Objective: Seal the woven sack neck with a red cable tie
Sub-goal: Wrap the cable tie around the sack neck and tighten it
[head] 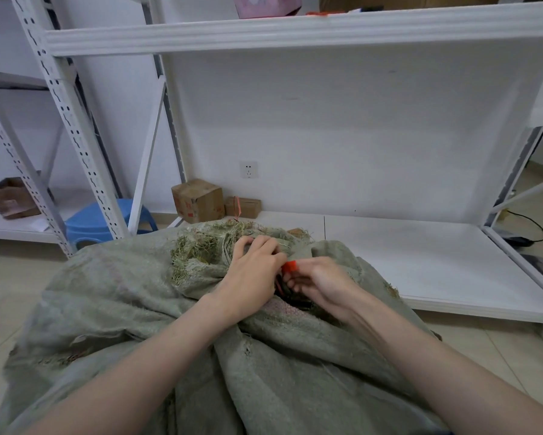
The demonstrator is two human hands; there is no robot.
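Left hand curls tight around the bunched neck of the grey-green woven sack. Right hand pinches the thin red plastic cable tie between both hands, against the neck. The tie's run is mostly hidden.

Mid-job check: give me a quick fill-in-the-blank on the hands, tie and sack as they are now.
1. The right hand pinches a cable tie coloured ____.
2. The left hand grips the woven sack at its bunched ____.
3. The plastic stool left of the sack is ____.
4. Beneath the wall socket stand ____ cardboard boxes.
Missing words: red; neck; blue; two.
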